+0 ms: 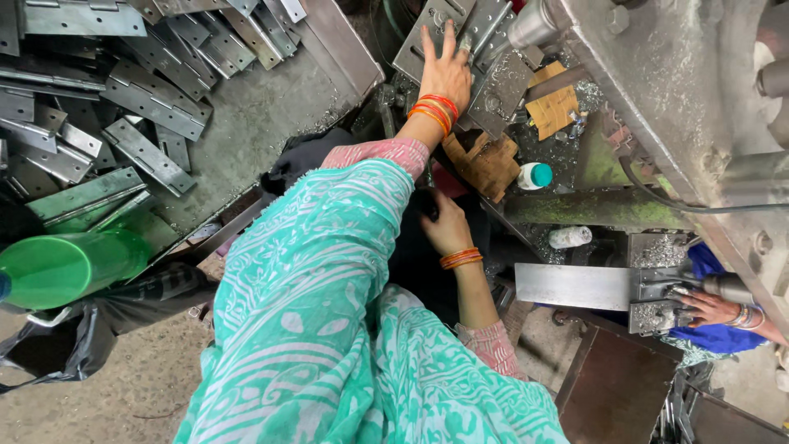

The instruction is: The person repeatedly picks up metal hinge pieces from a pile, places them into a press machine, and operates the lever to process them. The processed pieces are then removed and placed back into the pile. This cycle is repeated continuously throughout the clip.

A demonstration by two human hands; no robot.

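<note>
Hinge plate flat under left hand fingers.

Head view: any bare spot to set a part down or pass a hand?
Bare grey tray floor between the hinge pile and the tray rim. Crowded by the machine: left hand lies flat on hinge plates, beside cardboard scraps; right hand works in a dark gap.

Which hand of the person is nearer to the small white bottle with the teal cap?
The right hand, low and left of the small white bottle with the teal cap. The left hand lies farther, upon metal hinge plates.
</note>
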